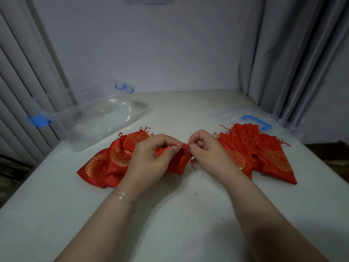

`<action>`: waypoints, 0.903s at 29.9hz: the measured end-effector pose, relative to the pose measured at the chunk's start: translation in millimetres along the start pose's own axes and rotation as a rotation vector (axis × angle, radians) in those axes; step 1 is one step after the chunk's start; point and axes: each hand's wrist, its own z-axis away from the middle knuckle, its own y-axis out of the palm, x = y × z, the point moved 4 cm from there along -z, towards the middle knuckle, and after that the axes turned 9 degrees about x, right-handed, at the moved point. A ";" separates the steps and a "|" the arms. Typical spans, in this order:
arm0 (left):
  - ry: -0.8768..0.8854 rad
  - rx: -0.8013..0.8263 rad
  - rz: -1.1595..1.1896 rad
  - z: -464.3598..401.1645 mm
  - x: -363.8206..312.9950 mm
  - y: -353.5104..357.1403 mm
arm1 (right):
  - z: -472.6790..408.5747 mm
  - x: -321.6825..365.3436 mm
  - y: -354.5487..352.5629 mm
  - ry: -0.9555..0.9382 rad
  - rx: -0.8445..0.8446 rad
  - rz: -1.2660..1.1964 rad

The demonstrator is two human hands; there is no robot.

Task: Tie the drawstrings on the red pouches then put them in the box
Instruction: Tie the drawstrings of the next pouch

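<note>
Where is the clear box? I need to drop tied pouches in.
In the head view, the clear box sits at the table's far left, just behind the left pile of red pouches.

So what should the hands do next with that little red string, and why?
Probably pull the two ends apart to snug the knot. Both the left hand and right hand pinch the drawstring at the gathered mouth of the red pouch, and the clear box holds no pouches yet, so tying likely comes first.
</note>
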 end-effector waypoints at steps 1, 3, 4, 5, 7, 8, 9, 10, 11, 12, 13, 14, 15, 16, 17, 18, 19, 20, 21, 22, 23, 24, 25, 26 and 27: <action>0.040 0.010 -0.005 0.1 -1.0 -0.9 | -0.8 -1.1 -0.1 0.014 -0.014 -0.078; 0.113 0.041 -0.019 0.1 -3.9 -1.4 | -1.6 -4.3 4.2 0.098 0.031 -0.399; 0.139 0.055 -0.017 -0.1 -5.5 -0.2 | -0.9 -5.2 7.6 0.130 0.090 -0.560; 0.153 0.065 -0.002 -0.1 -6.3 1.2 | -0.1 -5.5 10.6 0.152 0.151 -0.664; 0.157 0.078 0.060 -0.1 -6.5 3.3 | 2.0 -5.5 15.6 0.182 0.250 -0.740; 0.146 0.083 0.102 -0.5 -5.5 4.7 | 2.5 -5.1 16.2 0.180 0.268 -0.737; 0.124 0.079 0.148 -0.9 -4.4 4.5 | 1.7 -4.0 16.3 0.163 0.263 -0.701; 0.093 0.069 0.191 -1.0 -3.6 3.3 | 1.1 -1.4 16.2 0.144 0.250 -0.641; 0.060 0.058 0.230 -1.4 -2.4 3.2 | 0.2 -0.5 15.8 0.120 0.231 -0.551; 0.033 0.047 0.266 -1.1 -2.4 3.7 | 0.5 1.0 14.7 0.097 0.214 -0.454; 0.010 0.028 0.301 -0.6 -1.3 3.8 | 0.3 1.4 14.4 0.076 0.202 -0.360; -0.015 0.011 0.337 -0.2 -0.3 4.5 | 1.0 0.9 14.0 0.054 0.192 -0.270; -0.046 -0.006 0.379 0.1 2.1 5.3 | 1.6 -0.2 14.2 0.023 0.180 -0.156; -0.079 -0.019 0.414 0.0 4.1 5.6 | 2.9 0.1 14.3 -0.013 0.163 -0.005; -0.109 -0.033 0.433 -0.3 6.4 5.8 | 4.2 1.0 14.1 -0.054 0.141 0.175; -0.134 -0.047 0.431 -0.8 7.8 5.9 | 4.6 2.1 13.3 -0.090 0.112 0.350; -0.156 -0.059 0.427 -1.2 8.7 6.1 | 4.5 4.0 12.8 -0.122 0.076 0.501; -0.177 -0.067 0.428 -1.3 8.9 6.2 | 3.7 5.5 12.0 -0.148 0.040 0.603; -0.199 -0.070 0.438 -1.5 9.0 6.5 | 2.6 6.3 11.7 -0.170 0.008 0.659; -0.221 -0.073 0.466 -1.4 9.1 6.3 | 1.6 5.9 12.6 -0.167 0.002 0.672; -0.252 -0.076 0.509 -1.7 11.3 5.9 | 1.8 5.2 14.0 -0.152 0.005 0.587; -0.291 -0.080 0.555 -2.2 13.9 5.5 | 2.0 3.6 15.7 -0.105 0.020 0.414; -0.336 -0.088 0.589 -2.7 18.1 4.3 | 1.8 1.8 17.9 -0.035 0.033 0.182; -0.379 -0.093 0.613 -3.4 21.1 4.0 | 2.0 -0.2 19.3 0.045 0.047 -0.061; -0.416 -0.097 0.633 -4.2 23.2 4.2 | 1.7 -2.0 21.5 0.125 0.071 -0.256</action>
